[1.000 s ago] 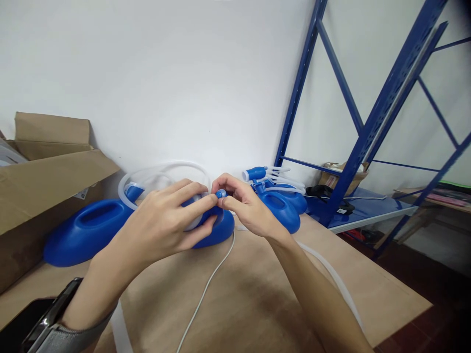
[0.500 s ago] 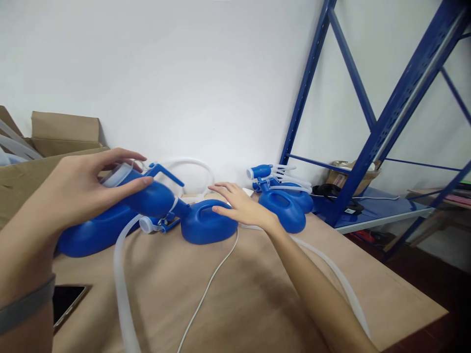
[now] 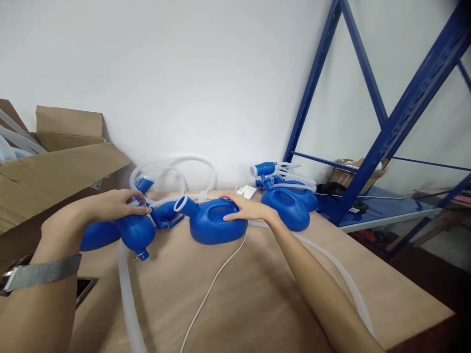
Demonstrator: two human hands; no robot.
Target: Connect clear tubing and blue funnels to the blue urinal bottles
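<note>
On the brown-covered table a blue plastic urinal bottle (image 3: 206, 231) lies on its long side, its open neck pointing up and left. My right hand (image 3: 248, 207) grips its handle end, thumb on the near side; the other fingers are partly hidden behind. My left hand (image 3: 121, 205) holds a blue bulb-shaped urinal funnel (image 3: 138, 233) with its narrow spout pointing down. The funnel is apart from the bottle's neck. Behind my left hand lies another blue bottle (image 3: 97, 238), partly covered, among blue fittings and a clear hose (image 3: 195, 158).
Two more blue urinal bottles (image 3: 285, 208) with hoses stand at the right rear. A white cable (image 3: 211, 284) and a thick hose (image 3: 128, 304) cross the table. A phone (image 3: 85, 289) lies under my left forearm. An open carton (image 3: 73, 162) is left; blue shelving (image 3: 368, 176) rises right.
The funnel has come away from the bottle's neck and turned spout-down in my left hand. My right hand has closed over the bottle's handle end. The view has shifted slightly.
</note>
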